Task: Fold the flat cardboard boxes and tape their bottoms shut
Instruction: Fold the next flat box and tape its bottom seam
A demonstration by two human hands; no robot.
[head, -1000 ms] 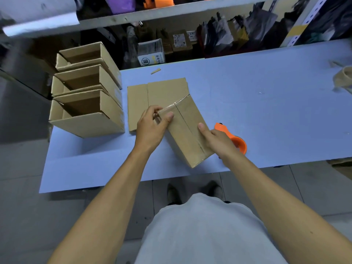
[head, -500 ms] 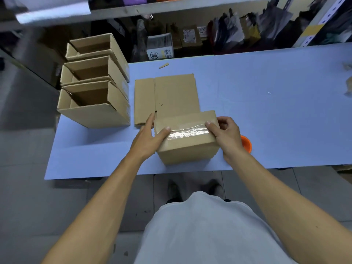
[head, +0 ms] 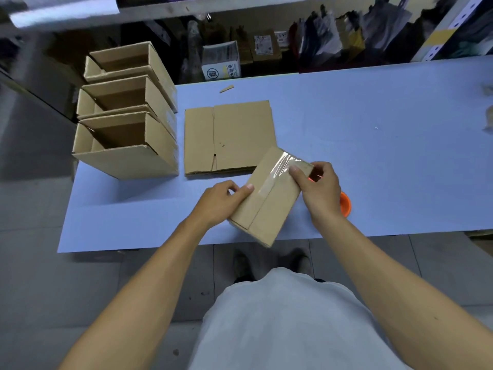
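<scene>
Pale blue surface (head: 373, 134) under a cluttered shelf, grey tiled floor below. At the near edge, a folded cardboard box (head: 269, 204) held tilted, bottom side up, with its near corner past the edge of the surface. Clear tape (head: 280, 168) shining along the middle seam of the bottom, wrinkled at the far end. Left hand (head: 221, 202) gripping the left side of the box, thumb lying on top near the tape, other fingers curled beneath. Right hand (head: 320, 190) closed on the far right corner of the box, thumb pressing on the tape end, fingers wrapped around the side. Just behind the box, a stack of flat cardboard blanks (head: 229, 137) lying on the surface, the held box overlapping its near right corner in the view. At the left end, three finished boxes (head: 128, 129) in a row, open tops up, close against each other. Partly hidden behind the right hand, an orange tape dispenser (head: 345, 204) on the surface. Small cardboard scrap (head: 226, 88) near the far edge. Pale shirt at the bottom of the view, shoes on the floor under the surface edge.
</scene>
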